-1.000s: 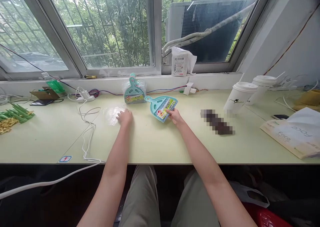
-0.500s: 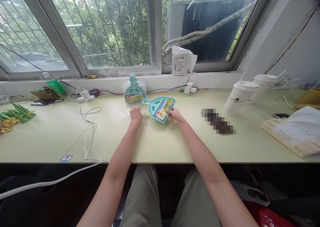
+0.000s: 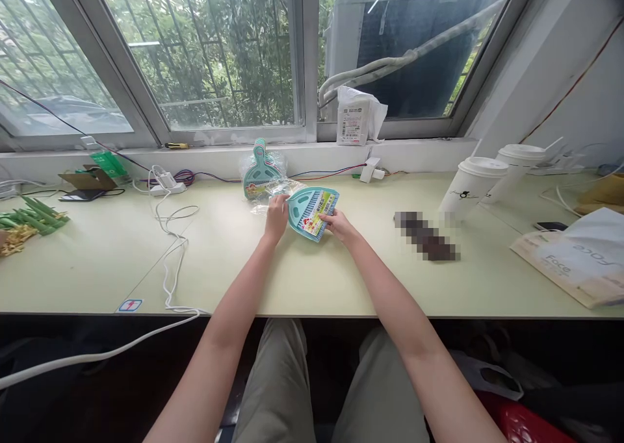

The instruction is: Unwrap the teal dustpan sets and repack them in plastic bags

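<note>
A teal mini dustpan and brush set (image 3: 303, 210) with a colourful printed label is tilted above the table in front of me. My right hand (image 3: 340, 226) is closed on its wide bristle end, thumb over the label. At the handle end, my left hand (image 3: 277, 218) is closed on a crinkled clear plastic bag (image 3: 288, 186), whose film lies around the handle. The handle itself is mostly hidden by that hand and the film. Just behind, a stack of similar dustpan sets (image 3: 260, 170) in clear wrap leans against the sill.
White cables (image 3: 170, 261) run down the table to my left, near spring onions and ginger (image 3: 36, 222). On the right are a pixelated dark object (image 3: 426, 236), two white paper cups (image 3: 470, 186) and a tissue pack (image 3: 575, 254). A white packet (image 3: 353, 121) stands on the sill.
My left hand has moved right and slightly up to the dustpan's handle end, bringing the clear plastic with it. My right hand keeps its hold on the dustpan, nearly in place.
</note>
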Demonstrator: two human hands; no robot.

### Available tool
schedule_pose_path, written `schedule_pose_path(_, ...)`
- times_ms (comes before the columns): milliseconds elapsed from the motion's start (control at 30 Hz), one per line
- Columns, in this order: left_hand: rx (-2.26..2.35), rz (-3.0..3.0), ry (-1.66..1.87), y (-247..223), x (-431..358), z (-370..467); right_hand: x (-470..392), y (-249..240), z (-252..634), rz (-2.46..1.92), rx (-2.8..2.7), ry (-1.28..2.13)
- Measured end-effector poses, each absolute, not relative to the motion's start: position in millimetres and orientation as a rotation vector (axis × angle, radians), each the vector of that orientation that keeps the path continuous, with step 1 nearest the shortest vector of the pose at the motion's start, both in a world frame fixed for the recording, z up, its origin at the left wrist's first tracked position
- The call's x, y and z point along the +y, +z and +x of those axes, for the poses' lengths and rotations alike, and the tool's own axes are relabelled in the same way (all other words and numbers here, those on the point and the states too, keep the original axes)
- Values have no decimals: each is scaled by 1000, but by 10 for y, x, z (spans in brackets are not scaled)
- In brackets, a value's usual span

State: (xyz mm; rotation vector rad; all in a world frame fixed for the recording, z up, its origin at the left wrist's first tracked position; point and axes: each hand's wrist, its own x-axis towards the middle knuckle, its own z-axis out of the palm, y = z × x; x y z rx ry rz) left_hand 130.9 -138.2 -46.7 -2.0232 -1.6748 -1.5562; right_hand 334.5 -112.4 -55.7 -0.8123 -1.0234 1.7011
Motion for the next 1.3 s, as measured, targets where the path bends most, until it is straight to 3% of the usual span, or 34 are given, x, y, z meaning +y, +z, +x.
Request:
schedule_pose_path(200, -1574, -1998, -1852, -342, -1566, 1619, -1162, -537, 3276, -763, -920, 1652)
schedule_pose_path(367, -1785, -1208, -2668, -237, -1510, 1592, -1176, -498, 3278, -684, -769, 1624)
schedule_pose_path(467, -1931, -1351, -3251, -262, -1399, 1532, -1184, -486, 3270, -664, -760, 1637)
schedule_pose_path(533, -1901, -1664, -3445, -308, -1362, 1536, -1188, -486, 3258, -664, -750, 1619)
schedule_pose_path(733, -1767, -2361, -3397, -405, -1388, 1632, -1172, -468, 3290, -654, -631, 1483)
schedule_pose_path(1033, -2010, -1584, -3337, -315, -1339, 1386, -1128, -408, 3372, -747, -728, 1607)
schedule_pose_path(1300, -1973, -1371, -3302, -429, -1292, 1137, -1101, -433, 3481, -865, -941, 1741)
